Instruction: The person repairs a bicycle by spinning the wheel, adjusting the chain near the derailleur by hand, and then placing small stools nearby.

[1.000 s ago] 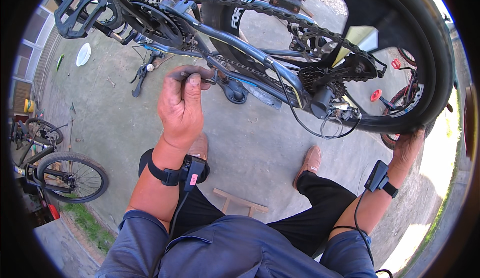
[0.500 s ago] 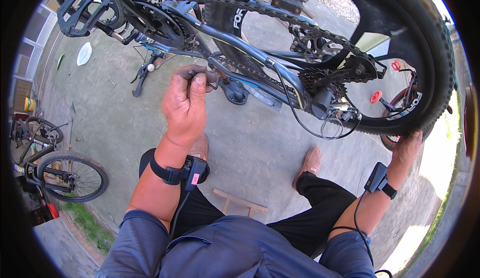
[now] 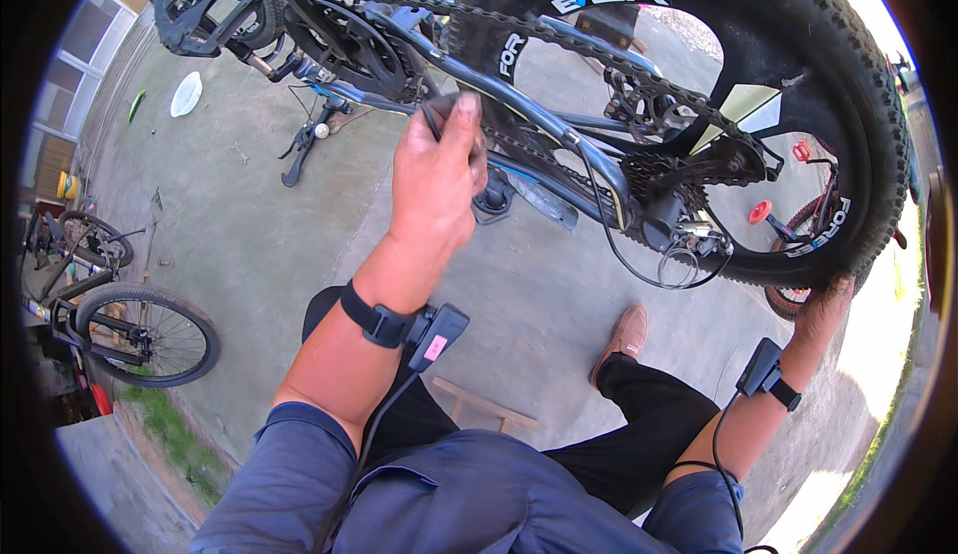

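Note:
A blue-grey bicycle frame (image 3: 479, 85) spans the upper view, its black rear wheel (image 3: 878, 135) on the right. My left hand (image 3: 434, 180) is closed beside the frame tubes, a small thin dark tool (image 3: 431, 121) pinched between thumb and fingers; its exact kind is unclear. At the lower right of the wheel, my right hand (image 3: 824, 312) grips the tyre, most of its fingers hidden. Between the hands lie the chain (image 3: 649, 63), the rear sprockets (image 3: 664, 175) and the derailleur (image 3: 699, 237). A black pedal (image 3: 205, 10) sticks out at upper left.
Another bicycle's wheel (image 3: 150, 334) stands at the left. A loose wrench (image 3: 239, 152) and a white dish (image 3: 186, 94) lie on the concrete floor. A low wooden stool (image 3: 484, 409) is between my legs. Behind the rear wheel shows a red bicycle (image 3: 798, 225).
My left hand has moved right and slightly up, closer over the frame tubes, still with the dark tool. The bicycle sits a little farther right in view; my right hand stays on the tyre.

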`<state>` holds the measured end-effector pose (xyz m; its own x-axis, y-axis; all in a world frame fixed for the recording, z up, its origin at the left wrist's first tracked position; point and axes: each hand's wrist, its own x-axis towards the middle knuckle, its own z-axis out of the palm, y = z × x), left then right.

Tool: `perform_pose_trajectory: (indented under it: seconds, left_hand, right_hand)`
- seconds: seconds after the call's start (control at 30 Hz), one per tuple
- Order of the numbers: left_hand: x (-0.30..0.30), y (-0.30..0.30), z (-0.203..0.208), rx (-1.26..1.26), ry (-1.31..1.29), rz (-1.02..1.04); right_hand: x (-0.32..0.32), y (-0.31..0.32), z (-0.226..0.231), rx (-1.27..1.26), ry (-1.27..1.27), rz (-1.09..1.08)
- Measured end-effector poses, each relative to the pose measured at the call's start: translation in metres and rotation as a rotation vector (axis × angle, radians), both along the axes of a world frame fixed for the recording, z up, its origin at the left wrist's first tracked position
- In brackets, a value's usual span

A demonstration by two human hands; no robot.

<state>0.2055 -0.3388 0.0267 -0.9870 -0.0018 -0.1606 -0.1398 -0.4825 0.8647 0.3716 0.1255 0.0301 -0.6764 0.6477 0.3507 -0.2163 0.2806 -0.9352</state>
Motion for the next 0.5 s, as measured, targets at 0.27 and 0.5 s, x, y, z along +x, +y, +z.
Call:
perform_pose_trajectory:
  seconds: [0.27, 0.5]
  left_hand:
    - [-0.043, -0.01, -0.009, 0.103, -0.218, -0.052]
    - [-0.047, -0.01, -0.002, 0.17, -0.177, -0.098]
  right_hand:
    - [-0.018, 0.016, 0.06, 0.438, -0.225, -0.01]
    - [-0.085, -0.015, 0.16, 1.174, -0.303, -0.046]
